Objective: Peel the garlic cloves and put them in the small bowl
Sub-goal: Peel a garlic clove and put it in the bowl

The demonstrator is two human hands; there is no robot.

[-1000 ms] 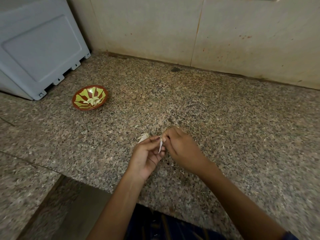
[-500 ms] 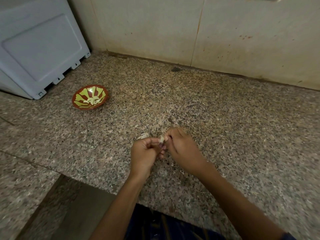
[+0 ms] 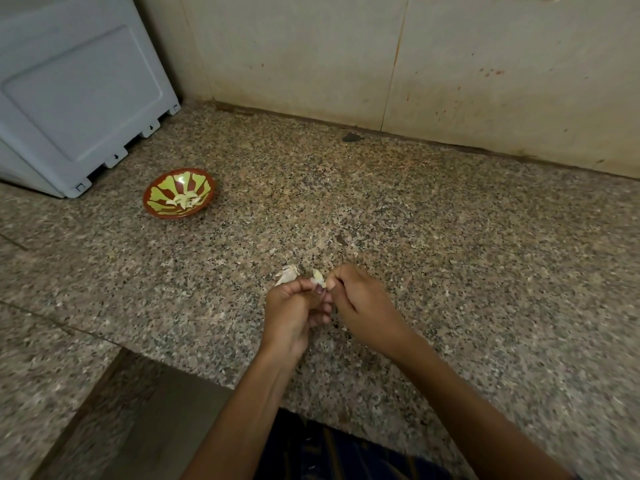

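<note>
Head view looks down on a garlic clove [image 3: 317,277], small and pale, with loose skin curling off its top. It sits between the fingertips of both hands, above the speckled granite counter [image 3: 450,258] and near that counter's front edge. The left hand [image 3: 294,311] has its fingers curled round the lower part of the clove, thumb on top. The right hand [image 3: 363,303] meets it from the other side, thumb and forefinger pinched at the clove's skin, the other fingers folded under. The two hands touch at the fingertips.

Just beyond the left hand, farther from the counter's front edge, a scrap of papery garlic skin [image 3: 286,273] lies on the stone. Whether it touches the hand cannot be told.

Well apart from the hands, toward the back left of the counter, stands the small bowl [image 3: 157,199], red-brown with yellow-green petal shapes painted inside. A few peeled cloves [image 3: 183,199] lie at its bottom.

Beside the bowl, at the counter's left end, a pale grey plastic appliance [image 3: 79,91] rests with its panelled side facing the camera. Along the counter's back edge rises a beige tiled wall [image 3: 485,64], marked with small reddish specks. A dark spot [image 3: 350,137] sits on the stone close to the wall's foot. Below the counter's front edge, striped dark cloth [image 3: 332,452] shows between the forearms.
</note>
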